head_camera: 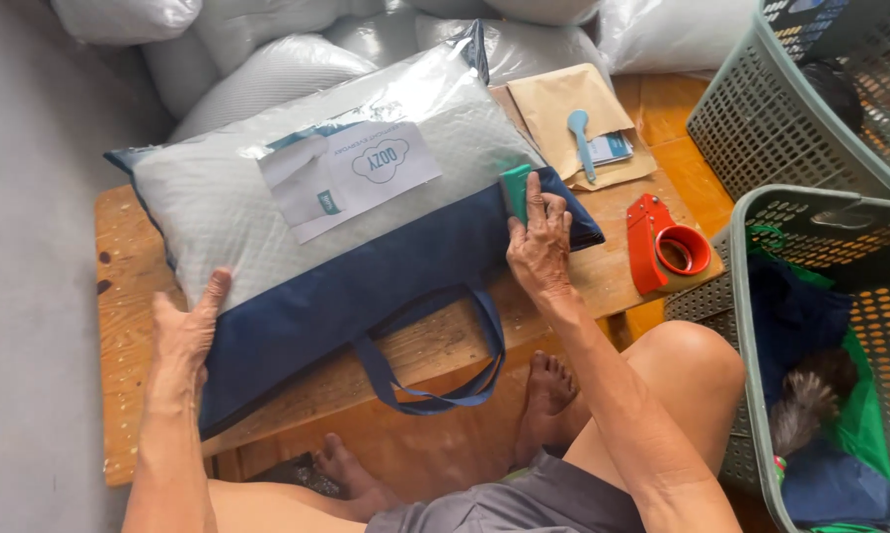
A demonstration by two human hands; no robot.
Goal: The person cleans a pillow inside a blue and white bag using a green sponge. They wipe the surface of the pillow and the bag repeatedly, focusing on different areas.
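Both hands steady a quilted pillow in its bag: left hand flat, fingers spread; right hand pinching a small green block against navy fabric on the rough wooden worktop.

left hand, right hand, bagged pillow, wooden table

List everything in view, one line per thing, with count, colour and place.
Pillow bag: one, clear top, navy base and handles, on the wooden table.
Green tool: one, at the bag's right end.
Tape dispenser: one, red, table's right edge.
Envelopes: brown, behind the bag.
Scoop: one, light blue, on the envelopes.
Baskets: two, grey-green, right.
Stuffed bags: several, whitish, behind.
Left hand: flat on the bag's left end.
Right hand: fingers on the green tool.
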